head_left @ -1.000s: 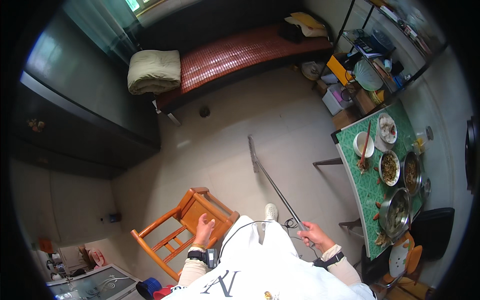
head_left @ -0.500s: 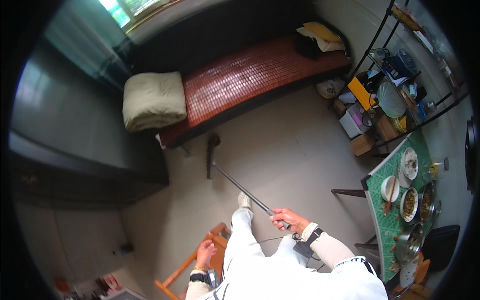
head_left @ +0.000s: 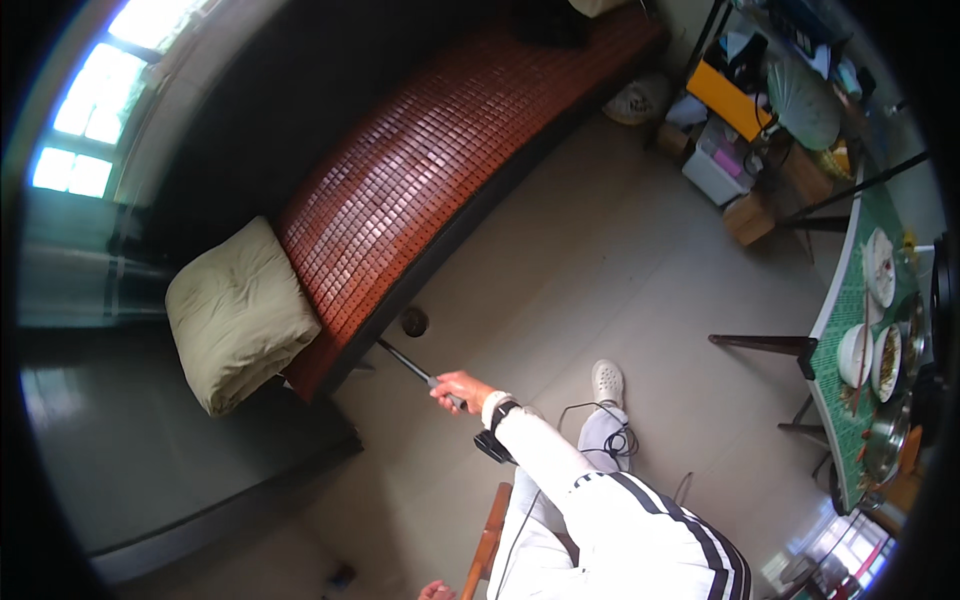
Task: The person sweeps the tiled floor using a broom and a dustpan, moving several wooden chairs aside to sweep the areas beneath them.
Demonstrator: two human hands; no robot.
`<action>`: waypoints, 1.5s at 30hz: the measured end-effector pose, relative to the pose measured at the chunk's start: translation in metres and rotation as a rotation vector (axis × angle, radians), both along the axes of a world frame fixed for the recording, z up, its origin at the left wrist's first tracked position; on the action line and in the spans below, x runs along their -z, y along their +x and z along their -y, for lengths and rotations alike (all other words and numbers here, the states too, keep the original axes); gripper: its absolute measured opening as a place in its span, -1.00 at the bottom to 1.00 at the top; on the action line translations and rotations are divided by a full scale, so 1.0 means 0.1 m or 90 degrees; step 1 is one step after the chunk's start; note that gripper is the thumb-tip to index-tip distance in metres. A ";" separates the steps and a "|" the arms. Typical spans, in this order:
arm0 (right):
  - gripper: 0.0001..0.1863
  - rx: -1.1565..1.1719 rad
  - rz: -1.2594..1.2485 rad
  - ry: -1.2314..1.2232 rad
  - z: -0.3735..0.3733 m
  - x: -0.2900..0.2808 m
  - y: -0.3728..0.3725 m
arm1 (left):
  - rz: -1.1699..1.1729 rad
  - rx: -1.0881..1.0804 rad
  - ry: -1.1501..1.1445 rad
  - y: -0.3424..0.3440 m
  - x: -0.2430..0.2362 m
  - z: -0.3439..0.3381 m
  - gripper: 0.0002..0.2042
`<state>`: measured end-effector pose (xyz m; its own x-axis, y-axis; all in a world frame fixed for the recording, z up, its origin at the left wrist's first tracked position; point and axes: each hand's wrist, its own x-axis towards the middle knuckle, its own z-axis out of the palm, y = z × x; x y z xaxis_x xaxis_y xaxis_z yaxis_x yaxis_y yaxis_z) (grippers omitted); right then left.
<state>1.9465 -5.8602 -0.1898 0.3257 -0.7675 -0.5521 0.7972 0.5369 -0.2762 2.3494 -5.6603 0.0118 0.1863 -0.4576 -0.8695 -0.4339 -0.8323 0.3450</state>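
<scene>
My right hand (head_left: 463, 390) is closed around the grey grip at the end of a broom handle (head_left: 404, 359). The handle slants away to the far left, and its far end passes beneath the front edge of the couch (head_left: 400, 190), which hides most of the broom head. Just right of the handle, a dark round bristly piece (head_left: 413, 321) shows on the floor; whether it belongs to the broom head I cannot tell. At the lower edge, my left hand (head_left: 437, 592) is partly cut off, loosely bent and seemingly empty, beside a wooden chair (head_left: 487, 543).
A folded quilt (head_left: 245, 315) lies on the couch's near end, next to a dark cabinet (head_left: 170, 430). Black cables (head_left: 622, 440) hang by my shoe (head_left: 607, 383). To the right stand a green-topped table (head_left: 850, 440) with dishes, and a shelf with boxes (head_left: 735, 95).
My right hand has moved left and farther away, pushing the broom head under the couch. My left hand has dropped to the lower edge. The view has turned and shifted toward the couch.
</scene>
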 end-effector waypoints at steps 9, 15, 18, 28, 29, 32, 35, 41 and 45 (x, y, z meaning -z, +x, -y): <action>-0.45 0.227 0.004 0.148 -0.45 0.03 -1.45 | -0.019 0.187 0.082 -1.54 -0.25 0.41 -0.62; -0.45 0.334 -0.017 0.127 -2.00 -0.24 -2.40 | -0.047 0.342 0.045 -2.14 0.06 0.77 -0.62; -0.39 0.411 -0.037 0.198 -2.94 -0.65 -2.44 | -0.070 0.440 0.026 -2.55 0.07 0.94 -0.73; -0.40 0.529 0.058 0.352 -4.92 -1.86 -1.35 | -0.148 0.660 0.003 -3.96 0.07 1.34 -0.77; -0.40 0.556 0.086 0.329 -4.95 -1.96 -1.29 | -0.162 0.670 0.016 -4.10 0.09 1.35 -0.79; -0.43 0.552 0.032 0.295 -4.88 -2.20 -1.28 | -0.202 0.680 0.045 -4.38 0.14 1.40 -0.83; -0.45 0.520 0.030 0.263 -4.53 -2.11 -1.39 | -0.192 0.667 0.076 -4.34 0.24 1.61 -0.84; -0.64 0.440 0.069 0.093 -3.32 -1.31 -1.99 | -0.083 0.880 -0.037 -4.43 0.03 2.43 -0.75; -0.76 0.323 0.026 0.266 -2.85 -0.51 -2.10 | -0.153 0.750 -0.012 -4.10 0.38 2.88 -0.72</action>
